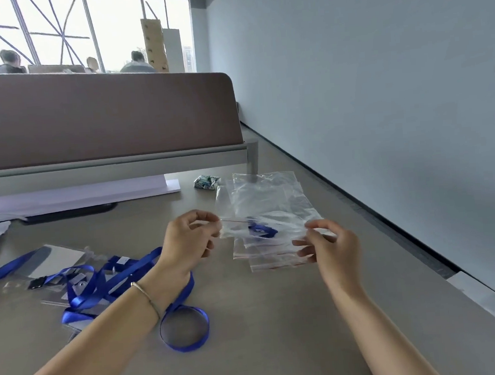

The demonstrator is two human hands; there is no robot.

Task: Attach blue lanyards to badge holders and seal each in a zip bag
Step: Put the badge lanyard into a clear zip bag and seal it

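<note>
The left hand [189, 236] and right hand [330, 244] hold 1 clear zip bag [267, 215] above the surface [266, 333]. Each grip is pinched together on the bag: left thumb and fingers on its left edge, right fingertips on its right edge. A blue lanyard [261, 230] shows inside the bag. More empty bags [271, 258] lie flat beneath it. Loose lanyards [105, 282] and badge holders [58, 260] lie on the surface under the left forearm.
</note>
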